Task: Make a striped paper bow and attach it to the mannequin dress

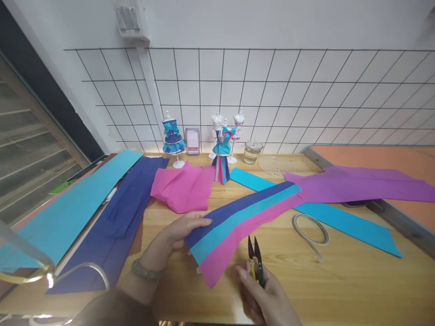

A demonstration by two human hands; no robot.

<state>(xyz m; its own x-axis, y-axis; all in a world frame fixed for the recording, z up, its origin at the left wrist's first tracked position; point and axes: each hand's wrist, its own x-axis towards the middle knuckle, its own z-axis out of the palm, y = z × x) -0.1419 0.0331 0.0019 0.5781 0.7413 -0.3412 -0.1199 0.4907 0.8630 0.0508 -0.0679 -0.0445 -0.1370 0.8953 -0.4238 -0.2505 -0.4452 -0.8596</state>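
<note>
My left hand (pixel 180 230), a bracelet on its wrist, pinches the left end of a striped fabric strip (pixel 238 218). Dark blue, light blue and pink bands run along the strip, which slants up to the right towards purple fabric (pixel 353 184). In my right hand (pixel 267 292) is a pair of scissors (pixel 255 260) with dark blades pointing up and slightly apart. The blades stand just below the strip's pink edge; I cannot tell whether they touch it. A roll of narrow white tape (pixel 311 230) lies to the right, its loose end trailing.
Behind stand small mannequins, one in a blue tiered dress (pixel 173 138), another in a turquoise outfit (pixel 222 147). A phone (pixel 192 141) and a glass jar (pixel 252 153) are near the wall. Pink fabric (pixel 183 186), dark blue fabric (pixel 125 217) and light blue strips (pixel 78 206) lie around.
</note>
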